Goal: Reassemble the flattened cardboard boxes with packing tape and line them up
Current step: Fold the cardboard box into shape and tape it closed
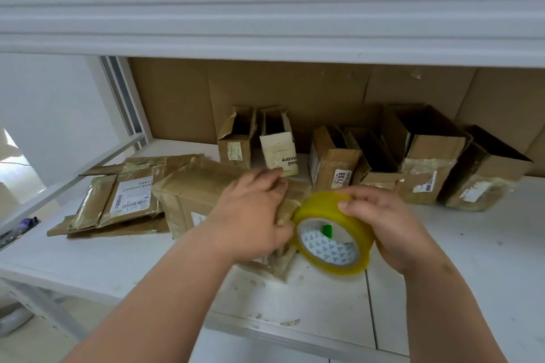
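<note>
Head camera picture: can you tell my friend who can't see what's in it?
A right hand grips a yellow tape roll while the left hand holds a box on a white shelf. Open boxes line the back; flat boxes lie left.

Two bare forearms, no sleeves. Left hand (253,212) and right hand (389,221): no gloves, rings, watch or wristbands visible.
</note>
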`<state>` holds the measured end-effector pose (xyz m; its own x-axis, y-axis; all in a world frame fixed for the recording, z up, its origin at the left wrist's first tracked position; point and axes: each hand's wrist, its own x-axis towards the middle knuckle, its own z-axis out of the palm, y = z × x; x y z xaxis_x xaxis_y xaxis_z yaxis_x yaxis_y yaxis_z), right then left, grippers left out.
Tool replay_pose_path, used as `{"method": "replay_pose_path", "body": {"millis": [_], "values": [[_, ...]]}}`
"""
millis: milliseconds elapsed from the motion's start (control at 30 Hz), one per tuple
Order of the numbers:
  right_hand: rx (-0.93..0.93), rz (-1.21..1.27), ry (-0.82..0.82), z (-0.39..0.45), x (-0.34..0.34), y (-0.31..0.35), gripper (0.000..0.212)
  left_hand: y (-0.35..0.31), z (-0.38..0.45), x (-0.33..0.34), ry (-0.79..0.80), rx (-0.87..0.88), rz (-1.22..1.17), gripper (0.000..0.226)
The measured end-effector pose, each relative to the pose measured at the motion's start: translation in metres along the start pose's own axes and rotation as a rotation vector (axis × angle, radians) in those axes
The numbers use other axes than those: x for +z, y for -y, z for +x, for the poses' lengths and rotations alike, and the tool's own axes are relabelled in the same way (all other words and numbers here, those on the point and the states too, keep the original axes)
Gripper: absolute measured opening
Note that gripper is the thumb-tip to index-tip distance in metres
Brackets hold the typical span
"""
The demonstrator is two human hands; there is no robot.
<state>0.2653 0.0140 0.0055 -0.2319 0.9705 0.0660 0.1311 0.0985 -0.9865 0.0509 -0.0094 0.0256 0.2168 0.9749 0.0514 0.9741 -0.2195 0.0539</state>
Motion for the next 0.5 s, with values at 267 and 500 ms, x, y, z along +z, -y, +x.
{"method": "replay_pose_path", "body": {"millis": [267, 500], "values": [[-0.074, 0.35, 0.235, -0.013, 0.028, -0.013, 0.049, 0.026, -0.02, -0.01, -0.039, -0.076, -0.126, 0.054], [-0.044, 0.416, 0.201, -0.024, 0.025, -0.03, 0.066, 0.011, -0.032, 0.02, -0.147, -0.063, -0.237, 0.055]]}}
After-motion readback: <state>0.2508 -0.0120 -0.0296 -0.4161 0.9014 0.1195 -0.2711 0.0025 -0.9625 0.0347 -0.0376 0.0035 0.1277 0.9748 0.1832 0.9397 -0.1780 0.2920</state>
